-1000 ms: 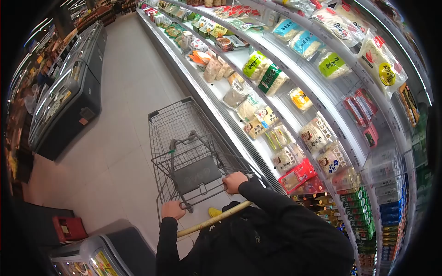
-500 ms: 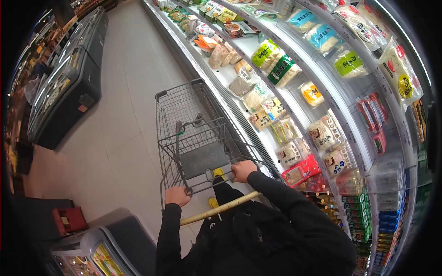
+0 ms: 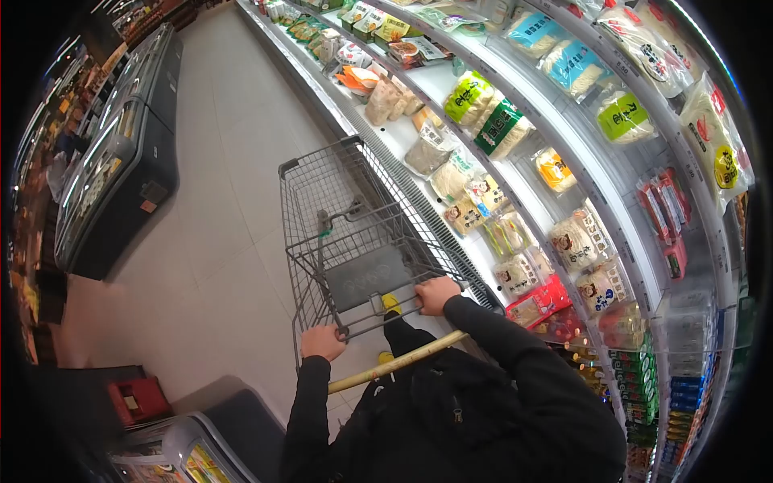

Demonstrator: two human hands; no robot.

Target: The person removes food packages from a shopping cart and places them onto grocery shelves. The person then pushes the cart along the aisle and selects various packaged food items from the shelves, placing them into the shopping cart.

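Note:
A grey wire shopping cart (image 3: 322,189) stands in front of me, its right side close along the refrigerated shelf. My left hand (image 3: 323,342) is closed around the cart's rear frame at the left corner. On the right corner of the same frame, my right hand (image 3: 438,295) is wrapped with knuckles up. A grey child-seat panel (image 3: 369,278) lies between and beyond the hands. Nearer my body runs the cart's yellowish handlebar (image 3: 394,364), which neither hand touches. My yellow shoes (image 3: 390,303) show below the frame.
An open refrigerated shelf (image 3: 596,189) on the right holds packaged noodles (image 3: 576,241) and a red packet (image 3: 539,300). Dark freezer cabinets stand on the left (image 3: 121,161) and at the lower left (image 3: 241,419), near a red box (image 3: 139,401). Pale floor tiles (image 3: 217,185) run ahead.
The view has shifted a little, so the cart and both hands appear slightly farther right in the picture. Both hands keep their hold on the cart frame.

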